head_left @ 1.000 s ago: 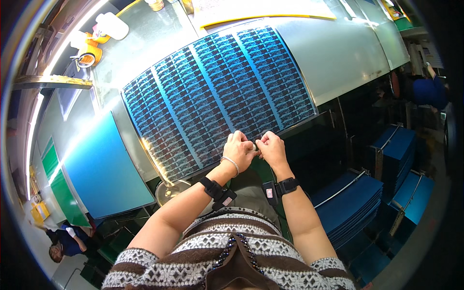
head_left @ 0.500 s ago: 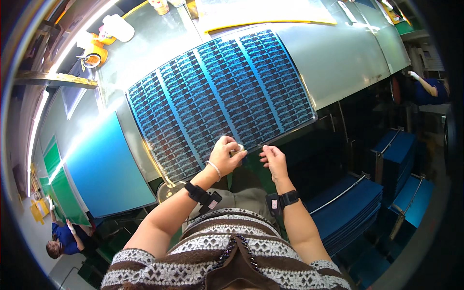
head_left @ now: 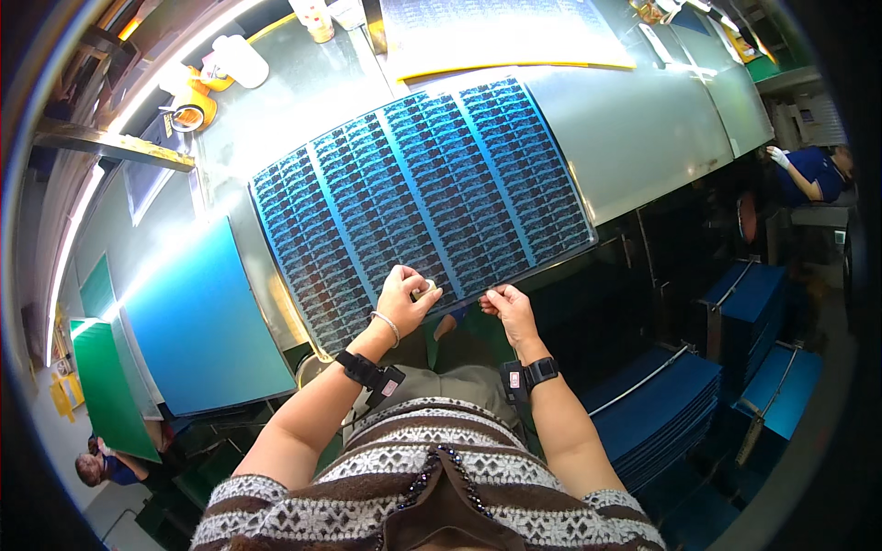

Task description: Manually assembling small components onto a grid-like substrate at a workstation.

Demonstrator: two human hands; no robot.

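A blue panel [head_left: 446, 184] with rows of dark repeated patterns lies tilted on the bench before me. My left hand [head_left: 404, 301] is at its near edge, thumb and fingers closed round a small, whitish, round thing [head_left: 424, 290], mostly covered by the fingers. To its right, my right hand [head_left: 512, 312] has its fingers pinched together beside the same near edge. Whatever those fingertips hold is too small to make out. A short gap separates the two hands.
A plain blue sheet [head_left: 197, 321] lies left. Stacked blue panels [head_left: 652, 404] stand lower right. Tape rolls [head_left: 188, 117] and a white container [head_left: 241, 62] are at the far left, a yellow-edged board [head_left: 505, 41] at the back. Co-workers [head_left: 813, 174] stand at both sides; the left one has a green sheet [head_left: 110, 386].
The view has shifted, so the patterned panel appears lower. Both hands have moved left along its near edge. At far left the green sheet has been shifted; the right co-worker has moved too.
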